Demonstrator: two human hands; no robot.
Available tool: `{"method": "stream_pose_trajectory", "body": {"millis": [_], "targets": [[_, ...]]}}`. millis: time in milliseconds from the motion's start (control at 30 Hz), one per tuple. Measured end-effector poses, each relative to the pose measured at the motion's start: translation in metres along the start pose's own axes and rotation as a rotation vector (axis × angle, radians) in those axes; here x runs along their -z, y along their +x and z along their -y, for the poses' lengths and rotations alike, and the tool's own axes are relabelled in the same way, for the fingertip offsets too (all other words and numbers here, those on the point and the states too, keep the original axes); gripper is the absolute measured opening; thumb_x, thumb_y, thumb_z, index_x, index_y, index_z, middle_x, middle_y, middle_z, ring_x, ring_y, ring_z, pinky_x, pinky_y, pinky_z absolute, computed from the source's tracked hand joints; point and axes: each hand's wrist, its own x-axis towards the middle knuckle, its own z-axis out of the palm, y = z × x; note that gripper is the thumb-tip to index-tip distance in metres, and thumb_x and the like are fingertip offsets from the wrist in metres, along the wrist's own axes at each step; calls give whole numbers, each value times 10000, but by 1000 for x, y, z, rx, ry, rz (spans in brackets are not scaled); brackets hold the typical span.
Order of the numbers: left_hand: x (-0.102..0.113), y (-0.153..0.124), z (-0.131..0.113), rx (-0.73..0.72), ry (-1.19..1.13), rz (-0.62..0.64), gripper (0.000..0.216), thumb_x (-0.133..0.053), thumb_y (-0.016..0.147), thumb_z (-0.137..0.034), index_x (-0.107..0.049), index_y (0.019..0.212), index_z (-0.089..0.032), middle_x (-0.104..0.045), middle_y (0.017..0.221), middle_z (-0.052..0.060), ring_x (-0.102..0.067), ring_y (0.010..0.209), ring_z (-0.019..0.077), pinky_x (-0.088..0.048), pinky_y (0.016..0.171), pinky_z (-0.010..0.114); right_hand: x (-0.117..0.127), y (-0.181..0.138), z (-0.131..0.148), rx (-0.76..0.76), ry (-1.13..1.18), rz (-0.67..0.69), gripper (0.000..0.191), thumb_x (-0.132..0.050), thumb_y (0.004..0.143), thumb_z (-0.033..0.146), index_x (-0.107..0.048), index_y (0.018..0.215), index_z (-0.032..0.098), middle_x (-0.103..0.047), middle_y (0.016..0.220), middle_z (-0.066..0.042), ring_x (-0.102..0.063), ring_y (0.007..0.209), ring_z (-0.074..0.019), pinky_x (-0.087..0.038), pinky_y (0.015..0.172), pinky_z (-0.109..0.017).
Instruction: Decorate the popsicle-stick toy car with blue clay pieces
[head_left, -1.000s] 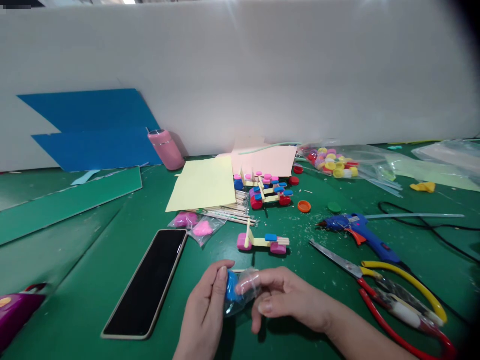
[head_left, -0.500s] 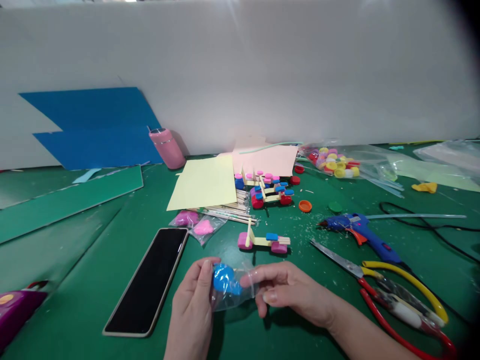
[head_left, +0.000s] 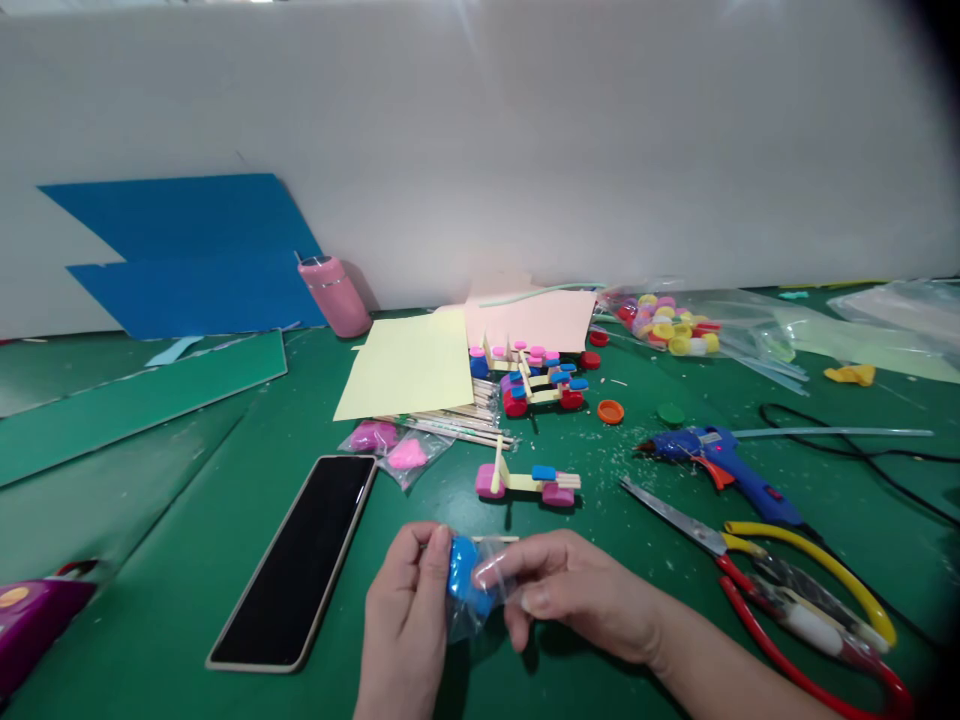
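Observation:
A small clear plastic bag [head_left: 466, 625] with blue clay [head_left: 463, 570] in it is between my two hands, close to the front of the table. My left hand [head_left: 409, 600] pinches its left side between thumb and fingers. The index finger of my right hand [head_left: 574, 595] reaches into the bag's mouth and touches the clay, with the thumb against the plastic. Just beyond my hands stands a little model car [head_left: 529, 482] with pink wheels, a pale stick body and one blue piece on top. A thin stick [head_left: 499, 539] lies behind the bag.
A phone [head_left: 296, 560] lies at left, near bagged pink clay [head_left: 405, 455]. Farther back are sticks [head_left: 457, 425], yellow paper [head_left: 412, 365], more model cars [head_left: 544, 385] and a bag of bottle caps [head_left: 667, 325]. At right lie a glue gun [head_left: 724, 465], its cord, and scissors [head_left: 686, 520].
Both hands are still on the bag. My left hand and the bag have shifted slightly right, and my right index finger presses farther into the clay.

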Motion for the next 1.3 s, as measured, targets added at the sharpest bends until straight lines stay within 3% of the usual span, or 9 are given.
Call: {"method": "stream_pose_trajectory", "body": {"millis": [200, 433, 533, 733, 900, 1033, 1200, 1300], "targets": [[0, 2, -1, 135, -157, -75, 337, -509, 718, -492, -561, 867, -195, -405, 514, -64, -346, 446, 92, -287, 392, 187, 1, 0, 3, 4, -51, -2, 358, -598, 648, 258, -665, 953, 83, -574, 527, 0, -488, 489, -79, -345, 557, -224], [5, 6, 6, 214, -271, 67, 269, -559, 707, -439, -548, 706, -171, -438, 547, -52, -358, 478, 79, -305, 426, 180, 4, -2, 4, 5, -90, 6, 357, -587, 667, 260, -660, 965, 76, -562, 528, 2, -482, 500, -79, -334, 556, -221], [6, 6, 5, 192, -267, 125, 247, -597, 689, -398, -544, 646, -161, -425, 521, -60, -327, 477, 67, -281, 431, 168, 3, -2, 7, 17, -130, -13, 341, -593, 672, 273, -665, 953, 94, -563, 540, 4, -487, 517, -82, -345, 576, -229], [8, 10, 4, 145, -200, 121, 244, -597, 691, -380, -538, 596, -163, -367, 478, -69, -288, 461, 68, -240, 422, 179, -3, 0, 8, 32, -213, -112, 299, -636, 665, 328, -686, 868, 114, -572, 523, 8, -511, 497, -87, -363, 566, -241], [11, 9, 5, 47, -220, 3, 257, -592, 698, -374, -517, 561, -170, -376, 485, -64, -314, 473, 76, -259, 439, 187, -2, 2, 7, 151, -253, -234, 334, -574, 743, 405, -692, 844, 110, -571, 487, 11, -499, 487, -83, -365, 589, -245], [11, 3, 0, -8, -204, -83, 268, -599, 682, -398, -515, 555, -178, -397, 487, -55, -355, 477, 91, -295, 451, 202, -1, 3, 5, 180, -240, -290, 338, -562, 765, 399, -679, 886, 106, -503, 423, 47, -413, 421, -52, -313, 512, -208], [12, 0, -6, -25, -98, -126, 214, -593, 685, -394, -558, 649, -187, -473, 524, -38, -416, 495, 104, -346, 453, 201, -2, 6, 2, 171, -97, -316, 321, -571, 753, 419, -637, 798, 108, -513, 421, 51, -429, 350, -44, -279, 436, -184], [16, 1, -9, -83, -53, -68, 304, -641, 641, -355, -577, 898, -205, -603, 773, 16, -548, 667, 149, -449, 585, 224, -3, 7, 3, 143, 9, -295, 316, -589, 731, 436, -580, 757, 121, -552, 448, 39, -510, 350, -73, -324, 425, -182]]}}
